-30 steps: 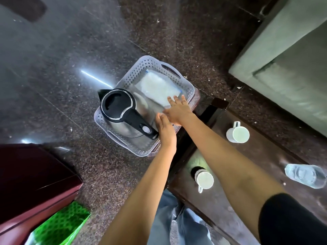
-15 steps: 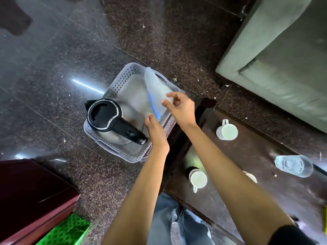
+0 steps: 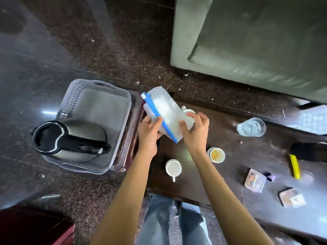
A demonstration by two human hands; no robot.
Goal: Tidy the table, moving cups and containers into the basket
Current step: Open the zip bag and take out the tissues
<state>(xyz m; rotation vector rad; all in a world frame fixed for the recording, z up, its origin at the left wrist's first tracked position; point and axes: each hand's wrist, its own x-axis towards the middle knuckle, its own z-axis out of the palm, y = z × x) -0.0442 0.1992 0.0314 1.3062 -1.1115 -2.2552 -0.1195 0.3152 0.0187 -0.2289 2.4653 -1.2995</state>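
Both hands hold clear plastic container with blue-edged lid (image 3: 165, 110) tilted above table's left end. Left hand (image 3: 148, 131) grips its lower left edge; right hand (image 3: 194, 127) clasps its right side. Grey perforated basket (image 3: 99, 89) on floor just left of dark wooden table (image 3: 247, 156), steel electric kettle (image 3: 70, 137) inside at near end. On table: white mug (image 3: 173, 168), paper cup (image 3: 215, 154), clear water bottle (image 3: 251, 127) lying down, second mug (image 3: 188, 112) partly hidden behind container.

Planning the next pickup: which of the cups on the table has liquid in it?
The paper cup beside the right forearm holds yellowish liquid. The white mug between the arms looks empty; the far mug is mostly hidden.
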